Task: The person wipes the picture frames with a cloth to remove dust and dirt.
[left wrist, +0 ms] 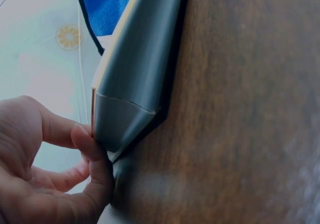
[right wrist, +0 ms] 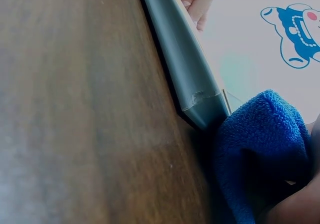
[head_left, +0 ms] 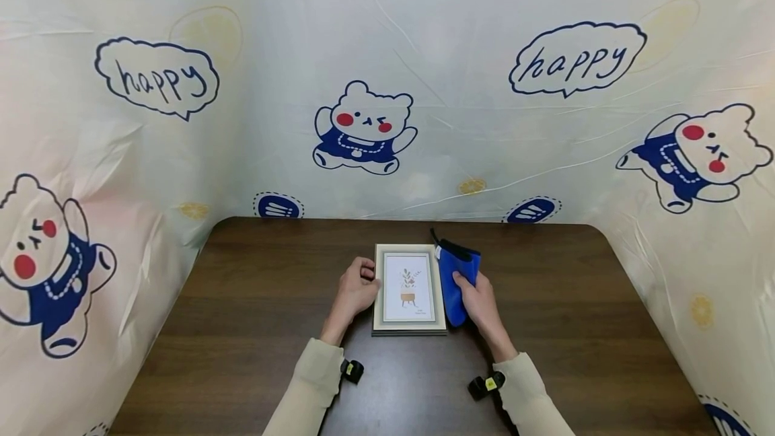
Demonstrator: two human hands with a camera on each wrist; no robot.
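Observation:
A picture frame (head_left: 379,301) with a pale border and a plant print lies face up on the table in the head view. At its left edge my left hand (head_left: 357,288) grips the frame with thumb and fingers. In the left wrist view, the fingertips (left wrist: 85,140) meet the frame's grey side (left wrist: 135,59) near a corner. My right hand (head_left: 480,300) holds a folded blue cloth (head_left: 449,274) with dark edging against the right side of the frame. The right wrist view shows the fuzzy cloth (right wrist: 265,129) bunched beside the frame's corner; most of the right hand is cut off there.
Under everything is a dark brown wooden table (head_left: 260,288). A pale curtain (head_left: 460,140) printed with bears and the word "happy" hangs behind it and along both sides. Each wrist carries a small black camera, such as the left one (head_left: 352,371).

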